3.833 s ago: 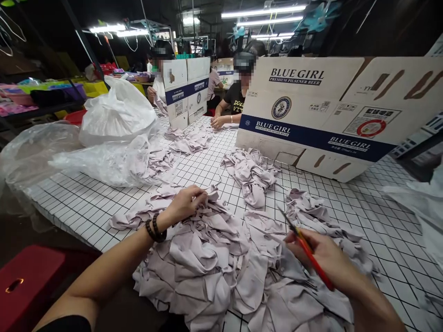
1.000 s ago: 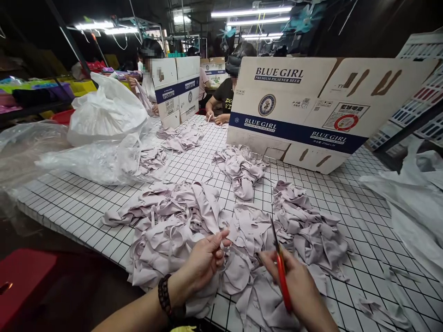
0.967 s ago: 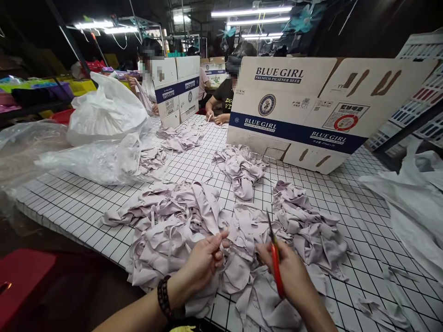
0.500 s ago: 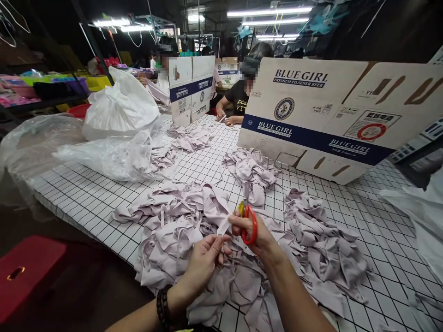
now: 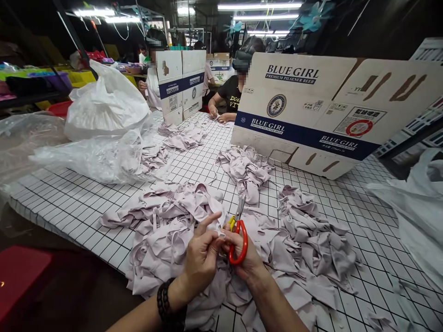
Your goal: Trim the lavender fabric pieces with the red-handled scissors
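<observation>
My right hand (image 5: 252, 263) holds scissors (image 5: 245, 244) with red and yellow grips, the blades pointing up and away from me. Thumb and fingers of my left hand (image 5: 202, 253) are pinched on the end of a pale fabric strip (image 5: 220, 234), its index finger stretched out. Both hands meet at this strip, and the right fingertips touch it too. Below and around them lies a large heap of lilac fabric pieces (image 5: 155, 251). To the right of the hands spreads another lilac pile (image 5: 311, 244), and a smaller pile (image 5: 244, 168) lies beyond the scissors.
A large Blue Girl carton (image 5: 311, 101) stands at the back right, a smaller carton (image 5: 182, 87) further left. White plastic bags (image 5: 107, 101) fill the left side; another bag (image 5: 418, 203) is at right. Co-workers sit across the grid-patterned table (image 5: 83, 207). A red stool (image 5: 24, 281) stands lower left.
The scissors have turned in my right hand, blades now plainly visible. My hands have drawn together, and my left index finger has lifted. The view has shifted slightly right.
</observation>
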Tool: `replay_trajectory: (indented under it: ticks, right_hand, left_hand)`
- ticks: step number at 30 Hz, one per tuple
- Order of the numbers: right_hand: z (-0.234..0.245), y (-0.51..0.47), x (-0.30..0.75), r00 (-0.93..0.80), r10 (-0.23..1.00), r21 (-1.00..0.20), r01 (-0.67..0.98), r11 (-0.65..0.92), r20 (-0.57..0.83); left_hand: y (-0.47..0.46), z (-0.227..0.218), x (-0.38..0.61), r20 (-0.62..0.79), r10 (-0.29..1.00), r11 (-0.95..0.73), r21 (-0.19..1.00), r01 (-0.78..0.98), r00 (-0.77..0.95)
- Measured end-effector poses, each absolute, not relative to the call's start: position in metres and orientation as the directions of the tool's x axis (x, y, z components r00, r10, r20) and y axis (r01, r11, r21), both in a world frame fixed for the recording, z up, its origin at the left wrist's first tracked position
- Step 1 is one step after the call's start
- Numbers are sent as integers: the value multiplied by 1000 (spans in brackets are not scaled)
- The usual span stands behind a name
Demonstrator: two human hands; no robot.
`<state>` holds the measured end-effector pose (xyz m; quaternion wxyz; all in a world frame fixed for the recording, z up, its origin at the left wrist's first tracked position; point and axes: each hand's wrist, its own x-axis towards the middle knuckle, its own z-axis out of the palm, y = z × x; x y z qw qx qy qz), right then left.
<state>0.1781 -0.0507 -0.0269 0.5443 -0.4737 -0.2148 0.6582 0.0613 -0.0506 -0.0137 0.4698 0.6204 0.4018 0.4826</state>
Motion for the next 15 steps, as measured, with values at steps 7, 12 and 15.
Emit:
replay_trajectory:
  ticks: [7,12,15]
  right_hand:
    - [-10,-62,221,99,949,-947,-152,-284,-300]
    - [19,-84,250,69,992,-742,659,-124,-105]
    - [27,-90,250,10,998,-599,800,-42,-56]
  left_hand:
    - [-42,-18,61,110,940,-121,993,15,324]
    - [-37,-9,58,114,899,-135,991,22,422]
    - [-36,-8,56,148,868,-201,978,63,473]
